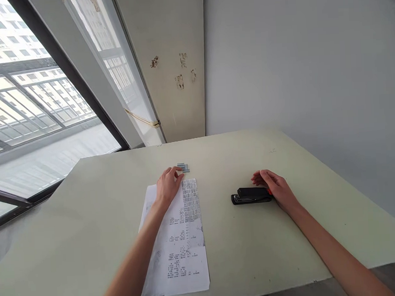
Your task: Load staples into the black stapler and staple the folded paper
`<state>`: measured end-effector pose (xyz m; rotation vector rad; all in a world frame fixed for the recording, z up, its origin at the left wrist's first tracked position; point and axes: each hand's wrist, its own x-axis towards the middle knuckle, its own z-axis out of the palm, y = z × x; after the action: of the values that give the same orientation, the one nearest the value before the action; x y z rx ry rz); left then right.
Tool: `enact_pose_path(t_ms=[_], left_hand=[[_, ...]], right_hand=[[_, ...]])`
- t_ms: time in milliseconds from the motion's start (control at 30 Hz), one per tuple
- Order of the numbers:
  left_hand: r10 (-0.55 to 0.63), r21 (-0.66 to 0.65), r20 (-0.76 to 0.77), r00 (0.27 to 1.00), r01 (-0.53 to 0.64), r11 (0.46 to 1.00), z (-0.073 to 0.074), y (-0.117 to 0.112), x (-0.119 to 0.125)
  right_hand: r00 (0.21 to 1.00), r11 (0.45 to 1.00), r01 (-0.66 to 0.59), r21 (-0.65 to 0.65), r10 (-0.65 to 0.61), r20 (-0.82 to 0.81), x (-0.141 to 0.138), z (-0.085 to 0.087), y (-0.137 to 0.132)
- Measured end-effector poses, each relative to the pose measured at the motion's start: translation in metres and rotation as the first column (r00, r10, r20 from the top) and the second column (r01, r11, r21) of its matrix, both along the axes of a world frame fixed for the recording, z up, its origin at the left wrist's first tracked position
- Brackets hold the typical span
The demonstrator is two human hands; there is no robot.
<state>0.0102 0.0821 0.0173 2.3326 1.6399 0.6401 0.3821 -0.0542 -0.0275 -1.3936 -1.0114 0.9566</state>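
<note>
My left hand (pixel 168 183) reaches over the top of a printed paper sheet (pixel 195 277), which lies flat on the table. Its thumb and forefinger are apart, with the fingertips at a small cluster of grey staple strips (pixel 185 169) just beyond the sheet. The hand hides part of the strips. To the right, a black stapler (pixel 253 194) rests on the table, its front pointing left. Beside its rear end is my right hand (pixel 273 185), fingers loosely bent and thumb apart, with nothing visible in it. A bit of red shows where the hand meets the stapler's back.
The pale table (pixel 98 209) spreads beneath everything and meets a grey wall (pixel 298 60) on the right. At the far left is a large window (pixel 34 89). Behind the table stands a beige panel (pixel 176 105) with worn brown patches.
</note>
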Motion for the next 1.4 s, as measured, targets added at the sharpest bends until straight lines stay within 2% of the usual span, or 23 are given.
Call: enact_pose_path(t_ms=[300, 400, 500, 600, 767, 833, 867, 967, 1000, 1033, 1200, 1267, 1333, 1400], left_hand=[[-0.023, 0.011, 0.018, 1.0, 0.022, 1.0, -0.018, 0.011, 0.012], [-0.031, 0.024, 0.053, 0.998, 0.03, 0.999, -0.019, 0.012, 0.014], [-0.059, 0.03, 0.113, 0.992, 0.056, 0.998, -0.013, 0.009, 0.016], [-0.123, 0.02, 0.204, 0.971, 0.122, 0.992, -0.004, -0.006, 0.022], [-0.203, -0.098, 0.386, 0.9, 0.258, 0.961, 0.007, -0.054, 0.041], [-0.183, -0.177, 0.493, 0.851, 0.304, 0.936, 0.01, -0.071, 0.05], [-0.138, -0.245, 0.592, 0.794, 0.341, 0.908, 0.012, -0.077, 0.054], [0.127, -0.449, 0.812, 0.57, 0.47, 0.76, 0.021, -0.083, 0.061], [0.199, -0.489, 0.826, 0.527, 0.495, 0.719, 0.025, -0.082, 0.062], [0.231, -0.513, 0.822, 0.521, 0.5, 0.698, 0.028, -0.08, 0.063], [0.21, -0.572, 0.753, 0.624, 0.463, 0.677, 0.035, -0.084, 0.072], [0.161, -0.596, 0.691, 0.705, 0.43, 0.678, 0.031, -0.091, 0.079], [0.035, -0.567, 0.571, 0.82, 0.363, 0.739, 0.024, -0.098, 0.089], [-0.132, -0.435, 0.406, 0.904, 0.319, 0.842, 0.014, -0.102, 0.1]], right_hand=[[1.0, 1.0, 0.015, 0.009, -0.015, 0.004, -0.002, -0.001, 0.001], [1.0, 1.0, 0.007, 0.024, -0.007, 0.025, -0.002, 0.001, 0.001], [0.998, 0.999, -0.019, 0.028, 0.018, 0.052, -0.002, 0.004, 0.001], [0.998, 0.999, -0.037, 0.025, 0.035, 0.06, -0.002, 0.006, 0.0], [0.998, 0.999, -0.033, 0.025, 0.032, 0.062, -0.002, 0.005, 0.0], [0.997, 0.999, -0.045, 0.024, 0.043, 0.062, -0.002, 0.006, 0.001], [0.997, 0.998, -0.054, 0.023, 0.052, 0.061, -0.002, 0.006, 0.001], [0.995, 0.997, -0.076, 0.01, 0.075, 0.064, -0.003, 0.009, 0.0], [0.994, 0.997, -0.083, 0.004, 0.082, 0.07, -0.003, 0.01, 0.0], [0.993, 0.996, -0.087, -0.001, 0.087, 0.08, -0.003, 0.011, 0.0], [0.98, 0.991, -0.133, -0.015, 0.133, 0.145, 0.0, 0.013, 0.001], [0.977, 0.989, -0.147, -0.017, 0.148, 0.151, 0.001, 0.013, 0.002], [0.979, 0.99, -0.143, -0.009, 0.142, 0.145, 0.001, 0.012, 0.002], [0.981, 0.991, -0.134, 0.0, 0.133, 0.139, 0.0, 0.013, 0.001]])
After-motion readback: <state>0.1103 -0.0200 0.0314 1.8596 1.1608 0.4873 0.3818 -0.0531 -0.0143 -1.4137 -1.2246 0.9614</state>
